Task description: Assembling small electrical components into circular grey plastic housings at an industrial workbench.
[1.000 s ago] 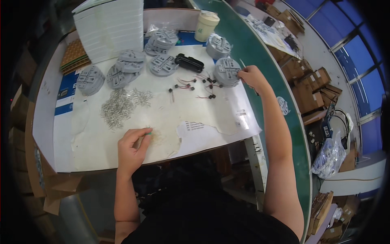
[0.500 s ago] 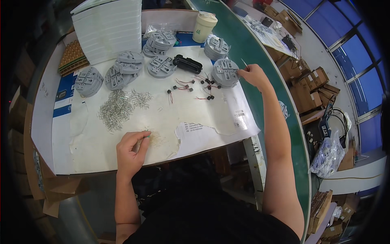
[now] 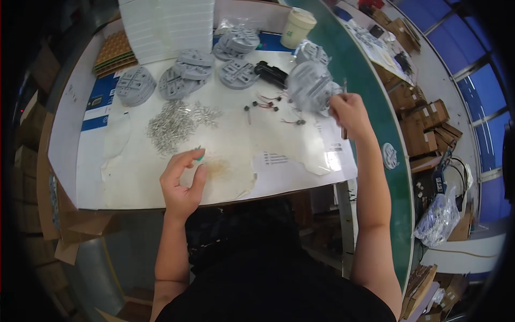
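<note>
My right hand (image 3: pixel 350 114) is closed at the edge of a grey round plastic disc (image 3: pixel 310 85) with slots and raised blocks. The disc is tilted and smeared by motion. A thin tool (image 3: pixel 344 133) also sticks out of that hand above and below; its kind is unclear. My left hand (image 3: pixel 184 182) hovers over the near part of the table, thumb and forefinger apart. Something small and green (image 3: pixel 200 157) shows at the forefinger's tip. Beyond it lies a heap of small bent metal pieces (image 3: pixel 170 129). Several small black parts with red wires (image 3: pixel 266 103) lie mid-table.
Stacks of grey discs (image 3: pixel 135 86) line the back, beside a black plastic case (image 3: pixel 271 74). A lidded cup (image 3: pixel 298 28), a tall white foam stack (image 3: pixel 167 29) and egg-tray sheets (image 3: pixel 114 53) stand behind. A green surface (image 3: pixel 399 214) runs along the right with a pale disc (image 3: pixel 390 155).
My right hand has pulled the grey disc up from its place and tilted it. My left thumb and forefinger have spread apart. The whole view has shifted a little.
</note>
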Demonstrator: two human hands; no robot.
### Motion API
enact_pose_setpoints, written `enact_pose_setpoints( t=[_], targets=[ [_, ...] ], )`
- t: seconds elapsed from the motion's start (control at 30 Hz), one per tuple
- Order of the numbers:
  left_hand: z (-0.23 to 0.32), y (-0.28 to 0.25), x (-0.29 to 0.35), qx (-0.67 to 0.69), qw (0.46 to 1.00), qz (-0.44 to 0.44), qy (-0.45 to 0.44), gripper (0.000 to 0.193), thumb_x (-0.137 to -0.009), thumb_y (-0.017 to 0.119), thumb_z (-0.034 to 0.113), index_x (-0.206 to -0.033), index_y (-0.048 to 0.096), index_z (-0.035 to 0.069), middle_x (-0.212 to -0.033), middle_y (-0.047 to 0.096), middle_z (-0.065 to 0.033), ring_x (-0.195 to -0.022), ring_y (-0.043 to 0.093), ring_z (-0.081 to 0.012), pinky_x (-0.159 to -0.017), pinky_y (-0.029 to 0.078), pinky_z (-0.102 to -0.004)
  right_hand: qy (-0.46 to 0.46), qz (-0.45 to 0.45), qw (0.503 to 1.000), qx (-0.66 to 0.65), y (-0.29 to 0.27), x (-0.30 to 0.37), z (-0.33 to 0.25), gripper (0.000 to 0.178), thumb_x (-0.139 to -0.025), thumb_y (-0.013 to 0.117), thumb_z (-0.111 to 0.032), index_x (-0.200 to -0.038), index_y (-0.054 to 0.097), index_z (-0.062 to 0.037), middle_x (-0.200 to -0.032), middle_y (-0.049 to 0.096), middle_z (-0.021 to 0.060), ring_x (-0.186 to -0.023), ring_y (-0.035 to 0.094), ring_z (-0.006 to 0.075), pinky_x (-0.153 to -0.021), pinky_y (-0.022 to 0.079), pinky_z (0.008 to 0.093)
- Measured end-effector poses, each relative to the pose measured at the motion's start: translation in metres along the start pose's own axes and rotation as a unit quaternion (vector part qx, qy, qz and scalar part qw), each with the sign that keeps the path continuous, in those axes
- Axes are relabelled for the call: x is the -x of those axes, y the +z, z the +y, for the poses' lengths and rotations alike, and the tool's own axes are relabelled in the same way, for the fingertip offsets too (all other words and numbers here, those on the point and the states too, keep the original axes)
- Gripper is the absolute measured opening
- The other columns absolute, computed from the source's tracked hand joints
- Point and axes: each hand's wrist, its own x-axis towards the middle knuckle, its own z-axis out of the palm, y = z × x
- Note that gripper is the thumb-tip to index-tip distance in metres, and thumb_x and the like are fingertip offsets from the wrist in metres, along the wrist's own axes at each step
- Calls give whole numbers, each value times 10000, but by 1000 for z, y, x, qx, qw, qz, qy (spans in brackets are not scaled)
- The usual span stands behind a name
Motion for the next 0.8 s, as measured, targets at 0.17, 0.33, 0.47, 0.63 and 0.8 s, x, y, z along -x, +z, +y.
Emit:
enact_pose_setpoints(
  t=[0.17,0.33,0.47,0.63,0.8],
  targets=[
    [13,7,-8,-24,996,-28,77,713,-756,917,238,-1387,641,53,-1349,666,-160,-1218,639,-308,-1011,513,-389,-46,-328,940,79,88,53,-27,362,-934,683,-253,-697,679,21,-569,610,58,-534,568,114,-517,458,318],
    [17,3,-9,-122,977,-170,30,912,-638,981,248,-1444,598,57,-1420,602,-156,-1286,593,-326,-1089,483,-430,-182,-320,902,224,137,25,-30,282,-907,752,-290,-920,760,-9,-819,728,144,-763,711,305,-701,553,432],
    [17,2,-7,-117,975,-187,10,897,-633,977,198,-1437,604,61,-1393,605,-149,-1279,595,-314,-1091,488,-417,-295,-237,902,209,161,3,-28,240,-883,775,-266,-983,750,-49,-939,719,138,-880,713,330,-775,560,451],
    [17,3,-12,-42,981,-188,-30,850,-656,945,150,-1431,606,64,-1361,612,-142,-1248,616,-297,-1061,508,-392,-294,-226,883,287,176,8,-31,207,-872,780,-221,-978,726,-52,-974,716,129,-903,714,324,-801,562,439],
    [18,7,-12,-47,983,-178,-22,814,-677,917,125,-1423,603,51,-1337,619,-130,-1222,629,-281,-1041,518,-382,-213,-257,935,121,151,18,-40,159,-877,766,-148,-985,719,-42,-939,737,138,-862,719,302,-779,566,406]
  ],
)
